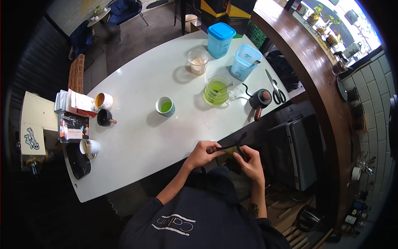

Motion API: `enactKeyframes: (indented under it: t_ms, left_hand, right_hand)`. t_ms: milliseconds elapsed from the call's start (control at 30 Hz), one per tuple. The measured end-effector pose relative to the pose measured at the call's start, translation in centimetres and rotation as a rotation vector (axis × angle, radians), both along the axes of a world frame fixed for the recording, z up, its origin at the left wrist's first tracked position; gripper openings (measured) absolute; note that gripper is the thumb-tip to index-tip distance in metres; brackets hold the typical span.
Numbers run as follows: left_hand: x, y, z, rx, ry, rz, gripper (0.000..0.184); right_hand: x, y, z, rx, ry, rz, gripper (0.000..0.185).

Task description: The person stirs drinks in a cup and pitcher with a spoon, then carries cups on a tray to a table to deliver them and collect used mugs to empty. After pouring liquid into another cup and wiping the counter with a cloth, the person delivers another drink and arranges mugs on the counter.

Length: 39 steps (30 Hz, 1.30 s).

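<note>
Near the table's front edge, my left hand point(204, 153) pinches one side of a dark-edged pouch point(232, 152) with a yellowish-green face. The fingers of my right hand point(251, 162) close on its other side. Beyond my hands on the white table point(141, 137) stands a glass pitcher point(214, 94) of green liquid with a spoon in it. A cup point(166, 106) of green liquid is to its left. A small black kettle point(260, 99) stands to the right of the pitcher. What the pouch holds is hidden.
Scissors point(277, 92) lie at the right edge. Farther back are a blue-lidded container point(220, 41), an open blue container point(245, 63) and a clear tub point(197, 62). Mugs, a small black pot point(104, 118), packets and a black tray point(78, 162) are at the left.
</note>
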State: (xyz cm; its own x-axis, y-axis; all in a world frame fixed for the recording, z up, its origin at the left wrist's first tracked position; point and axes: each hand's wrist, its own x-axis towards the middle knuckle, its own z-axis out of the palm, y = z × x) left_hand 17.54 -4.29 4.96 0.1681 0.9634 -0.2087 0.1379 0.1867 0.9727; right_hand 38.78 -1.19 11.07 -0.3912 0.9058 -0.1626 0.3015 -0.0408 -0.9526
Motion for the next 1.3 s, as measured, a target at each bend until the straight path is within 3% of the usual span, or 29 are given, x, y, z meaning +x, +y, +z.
enactKeyframes:
  t_ms: [100, 167, 233, 367, 433, 500, 567, 600, 633, 700, 767, 933, 1167, 1300]
  left_hand:
    - [0.4, 1.1, 0.9, 0.05, 0.044, -0.049, 0.02]
    - [2.0, 2.3, 1.6, 0.205, -0.1, -0.081, 0.021]
    - [3.0, 4.0, 2.4, 0.159, -0.115, -0.204, 0.027]
    - [4.7, 7.1, 3.1, 0.158, -0.232, -0.37, 0.046]
    - [5.3, 7.8, 3.4, 0.014, -0.521, -0.35, 0.048]
    - [5.0, 8.1, 3.1, 0.125, -0.479, -0.376, 0.049]
    - [3.8, 7.6, 4.0, 0.197, -0.225, -0.32, 0.049]
    - [3.4, 7.0, 3.5, 0.267, -0.129, -0.229, 0.046]
    - [2.9, 6.5, 2.8, 0.266, -0.126, -0.237, 0.046]
    - [1.5, 5.4, 1.3, 0.269, -0.041, -0.019, 0.039]
    - [0.0, 4.1, -0.5, 0.182, -0.125, 0.035, 0.037]
    - [-3.2, 1.1, -1.6, 0.022, -0.262, 0.21, 0.033]
    - [-4.9, -0.9, -1.5, 0.028, -0.26, 0.343, 0.034]
    - [-5.1, -1.4, -0.7, 0.043, -0.309, 0.426, 0.031]
  right_hand:
    - [1.4, -0.3, -0.7, 0.194, -0.086, -0.114, 0.017]
    - [2.9, -0.8, -1.5, 0.098, -0.044, -0.268, 0.018]
    - [3.4, -1.2, 0.2, -0.018, 0.086, -0.397, 0.015]
    - [3.0, -2.0, -0.9, 0.049, 0.188, -0.643, 0.012]
    - [1.4, -2.3, -2.3, 0.098, 0.152, -0.756, 0.014]
    - [-0.6, -2.3, -4.1, 0.166, 0.211, -0.765, 0.016]
    - [-3.3, -1.5, -5.8, 0.25, 0.196, -0.804, 0.018]
    - [-4.2, -0.9, -7.4, 0.304, 0.181, -0.802, 0.02]
    - [-4.1, -0.3, -9.7, 0.29, -0.02, -0.724, 0.019]
    - [-5.8, 1.4, -9.1, 0.508, -0.065, -0.597, 0.016]
    - [-5.9, 2.6, -12.2, 0.574, -0.162, -0.392, 0.016]
    - [-5.3, 4.0, -12.1, 0.727, -0.583, -0.083, 0.043]
    - [-4.5, 10.8, -12.9, 0.706, -0.683, -0.104, 0.054]
    - [-5.5, 9.5, -12.4, 0.65, -0.757, -0.056, 0.064]
